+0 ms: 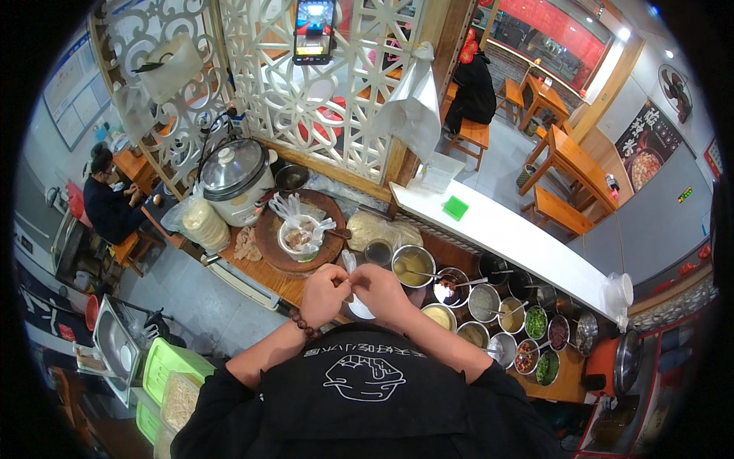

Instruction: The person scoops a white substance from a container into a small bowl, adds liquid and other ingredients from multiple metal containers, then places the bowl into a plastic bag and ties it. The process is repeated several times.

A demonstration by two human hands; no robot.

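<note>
My left hand (324, 294), with a beaded bracelet on the wrist, and my right hand (379, 291) meet in front of my chest. Between them the fingers pinch a thin translucent plastic bag (349, 261), its end sticking up past the fingertips. Something white (361, 308) shows below the hands; my hands partly cover it, so I cannot tell what it is. Just beyond is a round wooden chopping board (275, 252). On it stands a white bowl (285, 236) inside a plastic bag with loose handles, beside a cleaver's wooden handle (342, 233).
Metal pots of sauces and toppings (414, 252) crowd the right of the counter, several with spoons. A rice cooker (238, 178) and stacked bowls in plastic (203, 224) stand left. A white shelf (504, 224) runs behind the pots. A person (112, 195) sits at far left.
</note>
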